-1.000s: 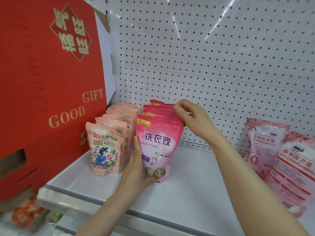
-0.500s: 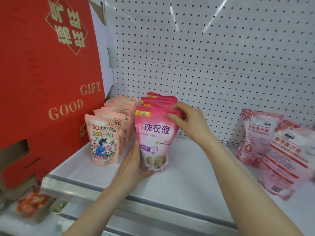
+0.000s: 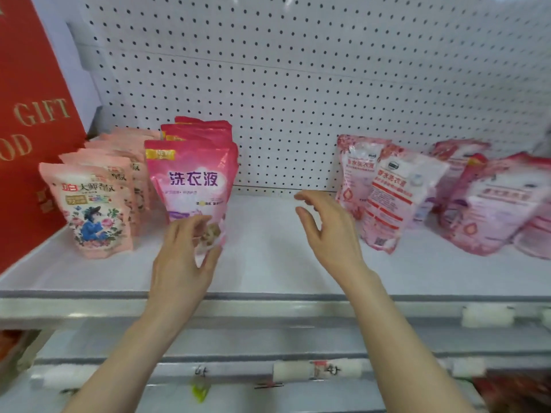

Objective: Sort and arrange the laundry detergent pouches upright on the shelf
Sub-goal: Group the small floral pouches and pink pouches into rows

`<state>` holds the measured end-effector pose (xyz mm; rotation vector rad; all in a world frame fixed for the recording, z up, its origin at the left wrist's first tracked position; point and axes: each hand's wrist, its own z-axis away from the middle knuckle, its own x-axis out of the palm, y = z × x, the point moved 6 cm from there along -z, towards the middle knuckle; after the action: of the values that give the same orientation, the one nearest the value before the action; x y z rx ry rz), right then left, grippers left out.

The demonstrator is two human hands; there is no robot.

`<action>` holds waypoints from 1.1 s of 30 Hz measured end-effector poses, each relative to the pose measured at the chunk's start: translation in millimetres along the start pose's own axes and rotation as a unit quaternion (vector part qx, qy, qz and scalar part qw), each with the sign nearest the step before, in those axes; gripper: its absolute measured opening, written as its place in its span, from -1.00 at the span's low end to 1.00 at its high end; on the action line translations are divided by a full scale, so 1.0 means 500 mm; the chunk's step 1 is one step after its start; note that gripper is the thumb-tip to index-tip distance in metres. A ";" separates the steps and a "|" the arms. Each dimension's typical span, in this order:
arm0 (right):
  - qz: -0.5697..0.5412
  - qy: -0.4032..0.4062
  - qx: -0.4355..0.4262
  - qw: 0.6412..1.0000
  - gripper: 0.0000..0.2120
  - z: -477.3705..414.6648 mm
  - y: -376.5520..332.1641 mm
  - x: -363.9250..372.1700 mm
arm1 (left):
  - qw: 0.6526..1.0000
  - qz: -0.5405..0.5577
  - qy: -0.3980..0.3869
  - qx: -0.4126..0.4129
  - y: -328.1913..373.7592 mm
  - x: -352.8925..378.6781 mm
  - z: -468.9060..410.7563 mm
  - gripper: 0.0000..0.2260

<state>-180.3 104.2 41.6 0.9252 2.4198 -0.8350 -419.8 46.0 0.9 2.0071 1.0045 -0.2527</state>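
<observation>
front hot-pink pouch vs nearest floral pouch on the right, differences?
Pose: hot-pink pouch stands upright; floral pouch leans tilted.
Print: hot-pink pouch shows large purple characters; floral pouch red flowers, white panel.
Contact: left hand holds hot-pink pouch's base; no hand touches floral pouch.
Both sit on the white shelf.

Bare left hand [image 3: 182,263] — bare right hand [image 3: 331,234].

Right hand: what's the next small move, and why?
Probably reach right to the nearest rose-print pouch and stand it upright. The right hand hovers open over bare shelf, holding nothing; those pouches lean and overlap, while the front pink pouch, gripped at its base by the left hand, stands upright.
</observation>
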 end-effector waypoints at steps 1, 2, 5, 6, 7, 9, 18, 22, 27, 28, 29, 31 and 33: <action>0.006 0.008 0.020 1.000 -0.80 0.028 0.027 -0.021 | 1.000 0.003 -0.014 0.014 0.020 0.021 0.004 -0.59; 0.010 0.017 0.043 0.999 -0.80 0.055 0.055 -0.044 | 0.999 0.010 -0.029 0.027 0.041 0.043 0.007 -0.59; 0.027 0.053 0.102 0.993 -0.81 0.121 0.141 -0.119 | 0.995 0.038 -0.068 0.060 0.107 0.116 0.013 -0.59; 0.033 0.066 0.118 0.990 -0.81 0.139 0.171 -0.148 | 0.994 0.045 -0.077 0.068 0.132 0.144 0.016 -0.59; 0.040 0.077 0.132 0.987 -0.80 0.154 0.202 -0.178 | 0.992 0.052 -0.085 0.076 0.159 0.172 0.019 -0.59; 0.058 0.094 0.157 0.981 -0.80 0.176 0.267 -0.240 | 0.989 0.064 -0.098 0.094 0.219 0.233 0.024 -0.61; 0.099 0.147 0.227 0.958 -0.66 0.197 0.600 -0.538 | 0.964 0.140 -0.176 0.139 0.522 0.575 0.058 -0.64; 0.046 0.115 0.261 0.957 -0.55 0.143 0.719 -0.578 | 0.968 0.135 -0.185 0.101 0.583 0.690 0.037 -0.57; -0.014 0.091 0.257 0.962 -0.72 0.090 0.769 -0.560 | 0.986 0.065 -0.150 0.041 0.596 0.748 -0.011 -0.45; -0.035 0.108 0.251 0.961 -0.80 0.089 0.774 -0.566 | 0.990 0.049 -0.130 0.026 0.600 0.750 -0.026 -0.42; -0.050 0.128 0.240 0.961 -0.87 0.091 0.776 -0.575 | 0.993 0.044 -0.108 0.008 0.604 0.751 -0.043 -0.39; -0.068 0.147 0.223 0.961 -0.91 0.093 0.775 -0.593 | 0.996 0.054 -0.066 -0.023 0.612 0.756 -0.082 -0.34; -0.108 0.132 0.214 0.962 -0.93 0.092 0.768 -0.600 | 0.995 0.077 -0.031 -0.048 0.613 0.769 -0.125 -0.29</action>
<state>304.8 168.2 29.3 0.9837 2.6549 -1.4415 45.6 213.6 30.1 1.9647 0.8043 -0.1794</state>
